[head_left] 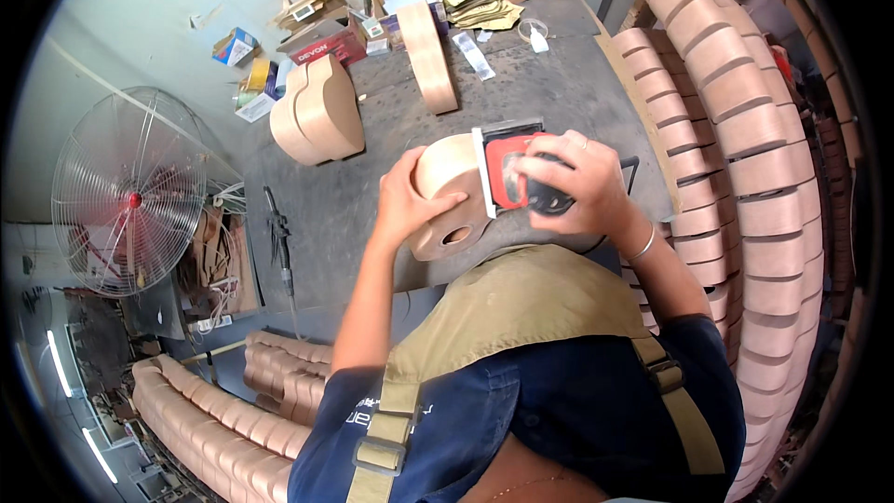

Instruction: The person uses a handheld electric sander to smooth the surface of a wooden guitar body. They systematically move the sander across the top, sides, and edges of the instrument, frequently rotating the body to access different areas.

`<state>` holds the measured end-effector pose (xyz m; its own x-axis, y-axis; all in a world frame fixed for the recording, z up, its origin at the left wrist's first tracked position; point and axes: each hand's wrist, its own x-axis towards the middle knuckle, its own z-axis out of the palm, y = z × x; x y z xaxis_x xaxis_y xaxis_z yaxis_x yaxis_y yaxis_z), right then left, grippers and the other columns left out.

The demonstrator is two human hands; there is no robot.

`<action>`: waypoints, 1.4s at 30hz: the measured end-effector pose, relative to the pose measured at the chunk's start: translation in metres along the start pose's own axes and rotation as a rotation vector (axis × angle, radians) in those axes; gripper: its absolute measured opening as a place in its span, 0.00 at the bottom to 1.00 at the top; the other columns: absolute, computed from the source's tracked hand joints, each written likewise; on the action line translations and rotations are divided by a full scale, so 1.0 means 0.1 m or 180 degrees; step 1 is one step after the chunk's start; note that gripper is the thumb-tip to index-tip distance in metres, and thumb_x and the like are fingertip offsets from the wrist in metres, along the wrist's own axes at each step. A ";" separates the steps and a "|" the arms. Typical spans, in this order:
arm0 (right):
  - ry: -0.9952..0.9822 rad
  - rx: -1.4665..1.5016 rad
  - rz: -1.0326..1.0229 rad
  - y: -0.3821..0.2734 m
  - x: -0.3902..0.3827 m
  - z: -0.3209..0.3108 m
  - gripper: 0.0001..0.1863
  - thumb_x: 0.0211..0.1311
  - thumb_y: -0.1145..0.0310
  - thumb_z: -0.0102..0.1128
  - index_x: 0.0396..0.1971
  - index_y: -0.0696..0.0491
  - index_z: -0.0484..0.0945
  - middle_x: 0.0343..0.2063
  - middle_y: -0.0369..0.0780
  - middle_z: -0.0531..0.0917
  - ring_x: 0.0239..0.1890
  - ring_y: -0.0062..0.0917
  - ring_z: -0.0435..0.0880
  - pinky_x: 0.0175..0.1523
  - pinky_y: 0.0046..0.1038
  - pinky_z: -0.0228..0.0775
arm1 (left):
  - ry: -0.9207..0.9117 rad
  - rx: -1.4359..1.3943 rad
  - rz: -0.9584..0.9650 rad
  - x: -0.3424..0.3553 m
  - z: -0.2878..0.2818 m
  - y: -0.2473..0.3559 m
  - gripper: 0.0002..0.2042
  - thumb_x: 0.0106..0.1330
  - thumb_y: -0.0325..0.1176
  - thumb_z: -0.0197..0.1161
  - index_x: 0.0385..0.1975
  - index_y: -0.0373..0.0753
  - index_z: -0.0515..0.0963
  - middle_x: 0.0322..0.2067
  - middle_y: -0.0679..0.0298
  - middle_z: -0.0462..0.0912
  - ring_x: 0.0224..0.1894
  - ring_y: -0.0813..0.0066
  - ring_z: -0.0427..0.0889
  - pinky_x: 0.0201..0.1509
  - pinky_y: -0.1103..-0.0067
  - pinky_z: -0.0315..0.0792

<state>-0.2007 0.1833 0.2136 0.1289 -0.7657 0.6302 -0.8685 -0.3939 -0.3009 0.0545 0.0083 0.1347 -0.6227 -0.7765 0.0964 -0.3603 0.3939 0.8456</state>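
Note:
A pale wooden instrument body (445, 168), small and guitar-shaped, rests on the grey worktop (354, 214) in front of me. My left hand (410, 196) grips its left side, thumb laid across the wood. My right hand (573, 182) is closed over a red and black electric sander (507, 163), whose pale-edged base is against the right part of the body. Part of the body is hidden behind the sander.
More wooden bodies (317, 112) and an upright side piece (428, 56) stand farther back, among boxes (326, 37) and yellow sheets (475, 0). A tool with a hose (279, 242) lies left. A large fan (135, 196) is beyond it. Stacked bodies (754, 186) line the right.

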 end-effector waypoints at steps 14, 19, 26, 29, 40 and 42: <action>-0.0097 0.0435 -0.0039 0.12 0.28 0.13 0.32 0.36 0.72 0.80 0.51 0.46 0.89 0.45 0.39 0.88 0.40 0.37 0.89 0.46 0.35 0.84 | 0.0134 -0.0498 -0.0188 -0.16 -0.24 -0.29 0.43 0.45 0.42 0.93 0.62 0.33 0.80 0.52 0.55 0.91 0.54 0.66 0.90 0.63 0.67 0.83; 0.0118 0.0402 0.0311 0.38 0.10 0.19 0.31 0.36 0.70 0.81 0.50 0.47 0.89 0.44 0.38 0.88 0.44 0.38 0.89 0.48 0.36 0.85 | 0.0223 -0.0653 -0.0296 -0.25 -0.31 -0.32 0.43 0.44 0.41 0.93 0.63 0.33 0.80 0.53 0.56 0.91 0.55 0.66 0.90 0.64 0.67 0.82; -0.0145 0.0310 -0.0422 -0.02 0.44 0.15 0.31 0.38 0.64 0.84 0.50 0.44 0.87 0.47 0.37 0.88 0.41 0.35 0.88 0.44 0.35 0.84 | 0.0221 -0.0103 -0.0274 -0.08 -0.08 -0.09 0.43 0.42 0.43 0.92 0.61 0.34 0.80 0.53 0.51 0.91 0.56 0.59 0.91 0.62 0.66 0.82; -0.0414 0.0160 -0.0948 -0.11 0.44 0.21 0.35 0.37 0.59 0.83 0.54 0.41 0.87 0.49 0.37 0.86 0.38 0.35 0.86 0.44 0.36 0.82 | 0.0225 0.0049 -0.0207 0.00 0.04 -0.03 0.43 0.41 0.42 0.91 0.61 0.36 0.80 0.52 0.50 0.91 0.55 0.55 0.92 0.61 0.65 0.83; 0.0109 0.0223 0.0039 0.22 0.12 0.21 0.32 0.34 0.68 0.82 0.49 0.45 0.89 0.45 0.39 0.88 0.43 0.38 0.89 0.47 0.37 0.85 | 0.0406 -0.0256 -0.0161 -0.31 -0.23 -0.22 0.43 0.42 0.44 0.92 0.60 0.34 0.80 0.51 0.51 0.92 0.54 0.58 0.92 0.61 0.65 0.84; 0.0206 0.0327 0.0138 0.24 0.14 0.21 0.31 0.35 0.69 0.81 0.49 0.46 0.90 0.43 0.39 0.88 0.44 0.38 0.89 0.48 0.37 0.85 | 0.0398 -0.0343 -0.0209 -0.33 -0.24 -0.20 0.44 0.42 0.44 0.92 0.61 0.33 0.80 0.51 0.51 0.92 0.54 0.58 0.92 0.61 0.65 0.84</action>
<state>-0.2095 0.1528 0.2003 0.0583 -0.7500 0.6589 -0.8185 -0.4137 -0.3986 0.0986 0.0142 0.1269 -0.5067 -0.8566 0.0979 -0.3167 0.2905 0.9029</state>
